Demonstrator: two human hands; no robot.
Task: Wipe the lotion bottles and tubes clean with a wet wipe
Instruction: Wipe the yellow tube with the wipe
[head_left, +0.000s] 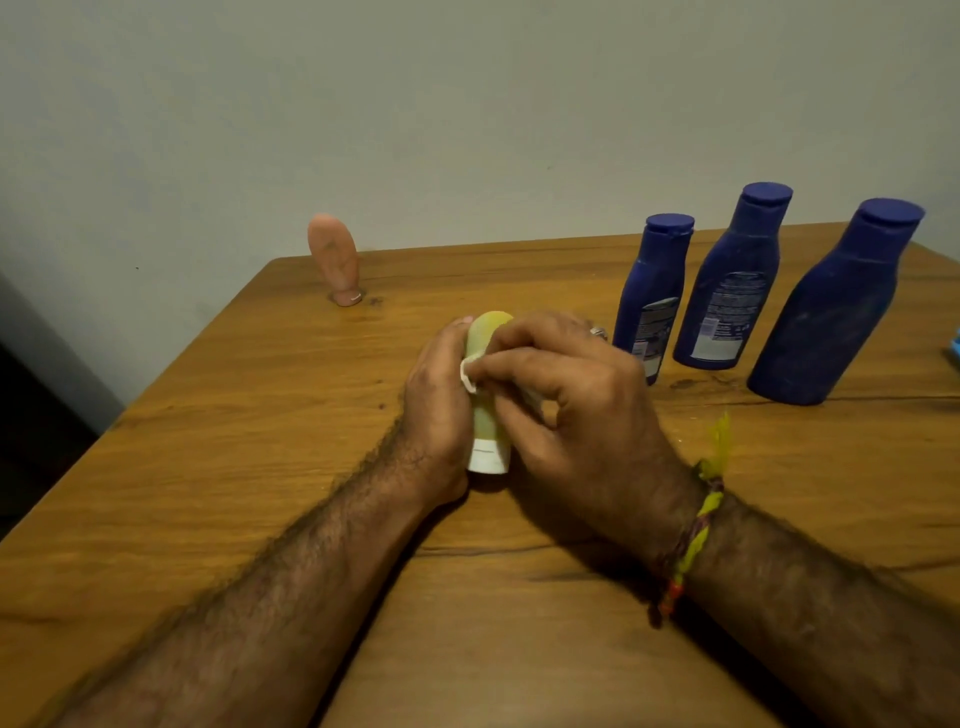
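A yellow-green tube (487, 415) with a white cap stands cap-down at the middle of the wooden table (260, 415). My left hand (436, 405) grips it from the left side. My right hand (566, 400) presses a white wet wipe (467, 374) against the tube's front; most of the wipe is hidden under the fingers. A peach tube (335, 257) stands cap-down at the back left. Three dark blue bottles stand at the back right: a small one (652, 291), a middle one (732, 280) and a large one (831, 306).
The wall rises right behind the table's far edge. A small blue object (955, 349) shows at the right border of the view. The table's left edge drops to a dark floor. A yellow thread band is tied round my right wrist.
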